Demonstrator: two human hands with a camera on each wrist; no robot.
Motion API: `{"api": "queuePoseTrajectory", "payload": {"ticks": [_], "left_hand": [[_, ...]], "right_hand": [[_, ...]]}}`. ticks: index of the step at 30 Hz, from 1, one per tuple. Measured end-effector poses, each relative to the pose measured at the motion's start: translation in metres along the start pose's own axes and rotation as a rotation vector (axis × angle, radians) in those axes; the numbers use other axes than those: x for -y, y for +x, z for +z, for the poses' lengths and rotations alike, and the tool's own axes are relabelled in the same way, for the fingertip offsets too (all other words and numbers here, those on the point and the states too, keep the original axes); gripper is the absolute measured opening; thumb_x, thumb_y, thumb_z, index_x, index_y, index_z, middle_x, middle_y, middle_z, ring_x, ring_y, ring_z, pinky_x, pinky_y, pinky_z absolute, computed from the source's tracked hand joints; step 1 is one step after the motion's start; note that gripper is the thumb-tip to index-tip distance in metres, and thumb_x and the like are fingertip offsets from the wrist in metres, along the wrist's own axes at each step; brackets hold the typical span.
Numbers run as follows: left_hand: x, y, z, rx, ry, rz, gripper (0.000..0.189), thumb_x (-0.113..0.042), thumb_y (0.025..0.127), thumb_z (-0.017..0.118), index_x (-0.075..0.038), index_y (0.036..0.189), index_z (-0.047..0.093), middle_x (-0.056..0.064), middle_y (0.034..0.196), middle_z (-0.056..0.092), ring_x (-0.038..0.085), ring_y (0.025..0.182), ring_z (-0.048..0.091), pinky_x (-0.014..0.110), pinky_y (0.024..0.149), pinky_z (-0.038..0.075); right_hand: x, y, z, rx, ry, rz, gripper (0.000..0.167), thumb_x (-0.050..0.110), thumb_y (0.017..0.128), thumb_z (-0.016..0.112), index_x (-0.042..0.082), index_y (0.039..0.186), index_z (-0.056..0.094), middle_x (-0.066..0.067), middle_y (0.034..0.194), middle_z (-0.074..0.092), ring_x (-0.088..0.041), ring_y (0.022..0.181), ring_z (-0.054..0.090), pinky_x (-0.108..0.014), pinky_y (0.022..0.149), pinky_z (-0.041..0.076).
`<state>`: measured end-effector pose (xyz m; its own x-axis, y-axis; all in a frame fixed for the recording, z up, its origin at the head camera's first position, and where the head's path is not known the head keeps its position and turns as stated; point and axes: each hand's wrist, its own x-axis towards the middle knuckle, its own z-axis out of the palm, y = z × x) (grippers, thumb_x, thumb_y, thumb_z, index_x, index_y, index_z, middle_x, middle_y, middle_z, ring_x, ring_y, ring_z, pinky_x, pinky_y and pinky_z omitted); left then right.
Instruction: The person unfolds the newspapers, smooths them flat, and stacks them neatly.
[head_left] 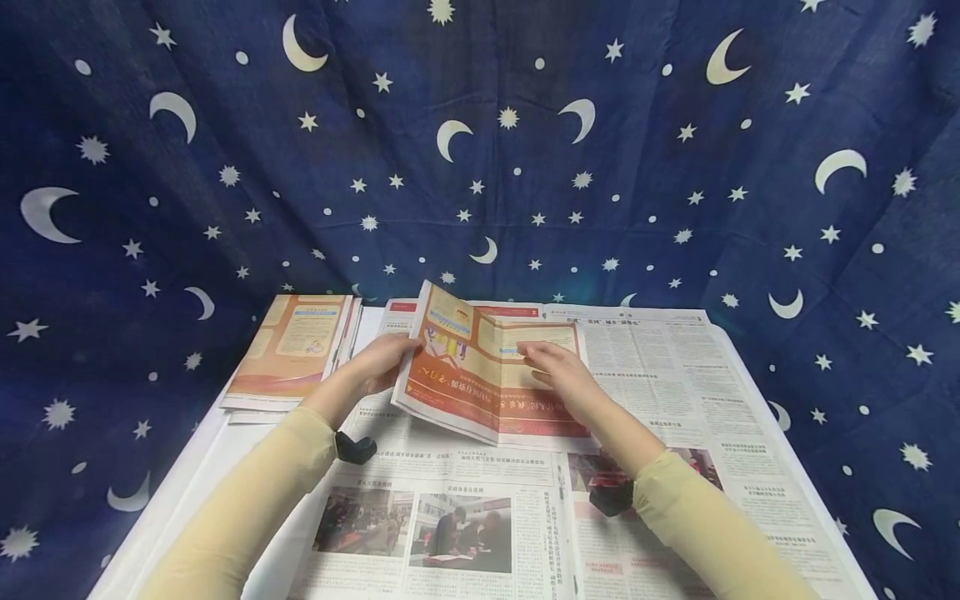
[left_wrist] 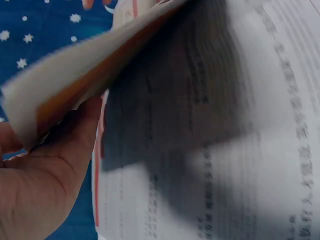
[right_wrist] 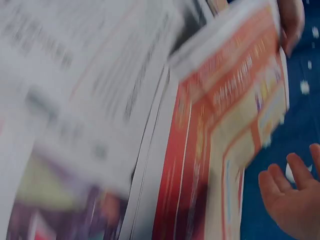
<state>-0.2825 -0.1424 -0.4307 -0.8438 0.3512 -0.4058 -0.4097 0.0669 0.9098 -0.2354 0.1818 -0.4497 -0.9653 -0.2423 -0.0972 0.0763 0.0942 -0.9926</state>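
A small folded newspaper [head_left: 457,379] with an orange-red printed page stands creased down its middle, its left half lifted. My left hand [head_left: 384,360] pinches the lifted left edge, thumb on one side and fingers on the other; the left wrist view shows the paper between thumb [left_wrist: 82,130] and fingers. Over the right half hovers my right hand [head_left: 562,377], fingers loosely extended and holding nothing. From the right wrist, that hand [right_wrist: 297,200] appears spread beside the printed page [right_wrist: 235,130]. Beneath lies a large spread newspaper [head_left: 652,375] with text columns and photos.
On the table's left side sits a stack of folded newspapers [head_left: 281,354], an orange page on top. White table surface [head_left: 281,550] shows along the left edge. A dark blue cloth [head_left: 517,242] with moons and stars hangs behind and at both sides.
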Motion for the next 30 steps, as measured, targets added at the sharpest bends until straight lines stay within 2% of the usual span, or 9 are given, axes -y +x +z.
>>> {"api": "queuePoseTrajectory", "payload": {"ticks": [7,13,17,23,27,30], "left_hand": [[0.014,0.0,-0.015,-0.03,0.047,-0.022,0.047,-0.018,0.11,0.037,0.006,0.15,0.037,0.023,0.134,0.058,0.025,0.106,0.069,0.041,0.091,0.058],[0.025,0.002,-0.025,-0.054,0.061,-0.053,0.046,-0.018,0.109,0.039,0.004,0.15,0.039,0.022,0.131,0.06,0.027,0.106,0.07,0.043,0.09,0.058],[0.03,0.001,-0.028,-0.071,0.091,-0.055,0.046,-0.019,0.11,0.038,0.004,0.149,0.039,0.023,0.129,0.06,0.028,0.105,0.07,0.043,0.089,0.059],[0.04,0.004,-0.031,-0.09,0.119,-0.052,0.046,-0.016,0.11,0.037,0.006,0.149,0.038,0.023,0.13,0.06,0.029,0.106,0.069,0.043,0.088,0.059],[0.048,0.007,-0.033,-0.105,0.156,-0.045,0.045,-0.014,0.109,0.039,0.009,0.148,0.04,0.023,0.128,0.061,0.029,0.105,0.069,0.041,0.087,0.06],[0.052,0.009,-0.035,-0.118,0.194,-0.046,0.044,-0.014,0.109,0.04,0.009,0.146,0.042,0.022,0.126,0.062,0.029,0.104,0.07,0.04,0.085,0.06]], "right_hand": [[-0.014,-0.009,-0.054,-0.145,-0.081,0.07,0.054,0.026,0.108,0.051,-0.004,0.152,0.04,-0.024,0.156,0.039,-0.043,0.145,0.036,-0.054,0.118,0.03],[-0.024,-0.017,-0.081,-0.218,-0.142,0.125,0.057,0.022,0.109,0.049,-0.005,0.156,0.031,-0.028,0.158,0.033,-0.044,0.145,0.034,-0.054,0.118,0.03],[-0.028,-0.019,-0.087,-0.249,-0.15,0.175,0.06,0.022,0.108,0.048,-0.005,0.158,0.027,-0.029,0.158,0.031,-0.044,0.142,0.038,-0.051,0.117,0.034],[-0.034,-0.022,-0.09,-0.233,-0.129,0.24,0.063,0.021,0.108,0.048,-0.005,0.158,0.022,-0.031,0.156,0.031,-0.044,0.141,0.041,-0.049,0.115,0.037],[-0.039,-0.021,-0.091,-0.23,-0.1,0.294,0.063,0.019,0.107,0.049,-0.006,0.158,0.022,-0.031,0.152,0.037,-0.041,0.136,0.048,-0.043,0.106,0.048],[-0.042,-0.02,-0.091,-0.225,-0.091,0.327,0.065,0.018,0.106,0.051,-0.007,0.158,0.022,-0.03,0.149,0.04,-0.037,0.125,0.056,-0.037,0.096,0.055]]}}
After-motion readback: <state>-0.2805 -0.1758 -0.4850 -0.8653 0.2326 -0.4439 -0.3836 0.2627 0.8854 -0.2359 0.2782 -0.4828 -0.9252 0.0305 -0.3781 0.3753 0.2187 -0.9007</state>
